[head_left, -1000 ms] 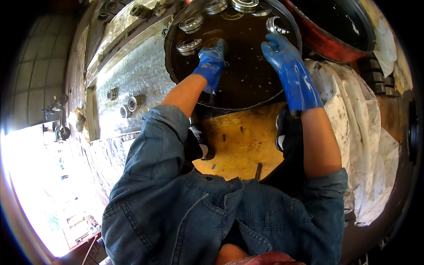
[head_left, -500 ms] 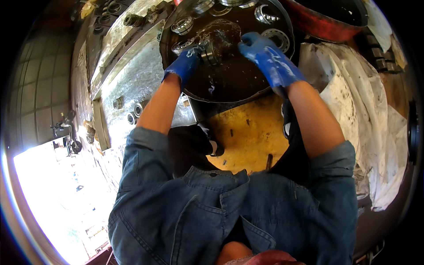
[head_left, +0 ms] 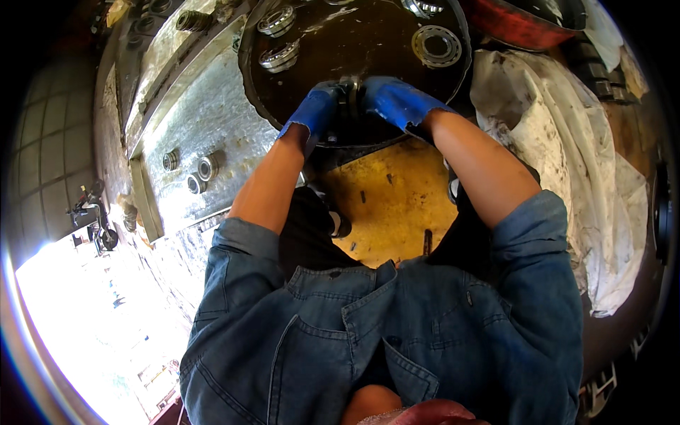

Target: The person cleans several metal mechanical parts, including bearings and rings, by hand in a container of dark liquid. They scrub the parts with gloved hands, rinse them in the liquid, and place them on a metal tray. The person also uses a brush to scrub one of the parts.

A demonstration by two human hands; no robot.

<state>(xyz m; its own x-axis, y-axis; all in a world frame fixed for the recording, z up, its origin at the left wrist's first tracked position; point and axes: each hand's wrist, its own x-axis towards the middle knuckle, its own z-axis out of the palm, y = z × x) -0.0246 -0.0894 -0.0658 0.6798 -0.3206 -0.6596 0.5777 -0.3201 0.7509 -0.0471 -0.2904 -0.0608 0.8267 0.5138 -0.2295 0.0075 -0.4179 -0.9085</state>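
Observation:
Both of my hands wear blue rubber gloves and meet over the near part of a round tub [head_left: 249, 81] with dark liquid in it. Between them a metal bearing [head_left: 349, 99] stands on edge. My left hand [head_left: 319, 108] is closed on its left side, and my right hand [head_left: 394, 99] grips it from the right; the fingertips are partly hidden behind it. Around the far part of the tub lie loose bearings: a flat ring-shaped bearing [head_left: 437, 47] on the right, a tilted bearing [head_left: 280, 57] and another bearing [head_left: 277, 22] on the left.
Left of the tub, a metal-topped bench [head_left: 188, 120] carries several small bearings [head_left: 207, 168]. A red tub [head_left: 520, 28] stands at the far right. A stained white sheet [head_left: 545, 142] drapes along my right side. Below me the floor [head_left: 393, 205] is yellow.
My left hand has carried the bearing rightward and nearer to me. My right hand, earlier apart from it, has come in from the right and now grips it too.

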